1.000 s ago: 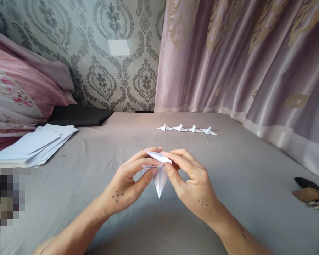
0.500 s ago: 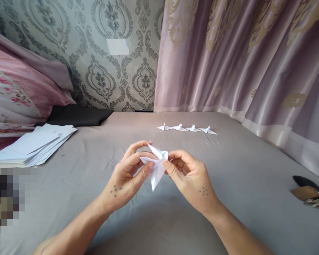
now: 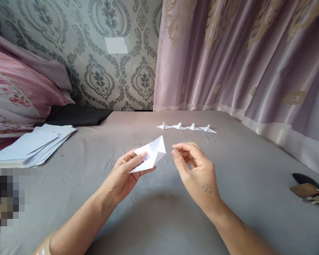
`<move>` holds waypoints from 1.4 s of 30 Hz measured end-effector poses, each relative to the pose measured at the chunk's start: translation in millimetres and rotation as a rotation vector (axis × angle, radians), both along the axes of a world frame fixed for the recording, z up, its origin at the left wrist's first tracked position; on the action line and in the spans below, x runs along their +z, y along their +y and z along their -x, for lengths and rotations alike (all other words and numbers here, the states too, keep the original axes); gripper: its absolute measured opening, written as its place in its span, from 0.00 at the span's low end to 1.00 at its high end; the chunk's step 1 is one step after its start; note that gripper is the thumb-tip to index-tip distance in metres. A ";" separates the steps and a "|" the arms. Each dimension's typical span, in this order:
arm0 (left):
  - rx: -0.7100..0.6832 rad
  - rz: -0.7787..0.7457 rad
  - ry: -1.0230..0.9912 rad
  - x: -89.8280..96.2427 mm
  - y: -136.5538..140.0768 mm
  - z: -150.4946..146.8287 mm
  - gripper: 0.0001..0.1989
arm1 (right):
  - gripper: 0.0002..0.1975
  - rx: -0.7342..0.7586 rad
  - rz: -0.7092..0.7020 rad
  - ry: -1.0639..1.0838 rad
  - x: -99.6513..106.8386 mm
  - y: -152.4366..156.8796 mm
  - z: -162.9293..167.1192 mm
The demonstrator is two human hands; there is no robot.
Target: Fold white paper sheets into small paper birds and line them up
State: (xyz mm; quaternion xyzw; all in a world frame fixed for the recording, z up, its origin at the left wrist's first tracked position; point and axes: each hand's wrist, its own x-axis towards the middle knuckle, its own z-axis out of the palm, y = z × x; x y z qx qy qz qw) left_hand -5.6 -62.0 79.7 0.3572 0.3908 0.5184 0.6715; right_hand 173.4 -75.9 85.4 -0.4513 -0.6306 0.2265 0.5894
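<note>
White folded paper piece (image 3: 158, 147), sharply creased and pointed at its corners, sits in your left hand (image 3: 129, 170), raised above the smooth grey cloth-covered surface (image 3: 154, 219). You pinch it with your left thumb pressed on its upper face and your other left fingers supporting it from behind and beneath; one tip points up and away from you, another down toward your palm. Your right hand (image 3: 195, 164) is just beside it on the right, apart from the paper, with fingers bent and the thumb and forefinger tips close together, grasping nothing that you can see.

Beyond your hands, four small white folded-paper figures with pointed wings (image 3: 178, 126) stand in a row on the far part of the cloth. To your left lies a loose stack of white paper sheets (image 3: 32, 147), with a flat black folded cloth (image 3: 78, 115) behind it. Near the right edge rests a flat brown item (image 3: 304, 190).
</note>
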 end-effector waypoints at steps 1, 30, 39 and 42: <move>-0.002 0.014 -0.003 0.0 0.1 0.0 0.10 | 0.05 0.007 0.020 0.008 0.3 -0.2 -0.2; 0.118 -0.222 0.313 -5.2 -18.6 -18.3 0.09 | 0.08 -0.045 -0.120 -0.157 -19.7 -4.5 16.9; 0.131 -0.153 0.316 -5.0 -18.6 -15.7 0.13 | 0.07 0.039 0.211 0.100 -14.0 -2.6 16.0; 0.193 -0.157 0.256 -5.0 -14.1 -13.1 0.13 | 0.12 0.086 0.318 0.165 -13.4 0.3 12.2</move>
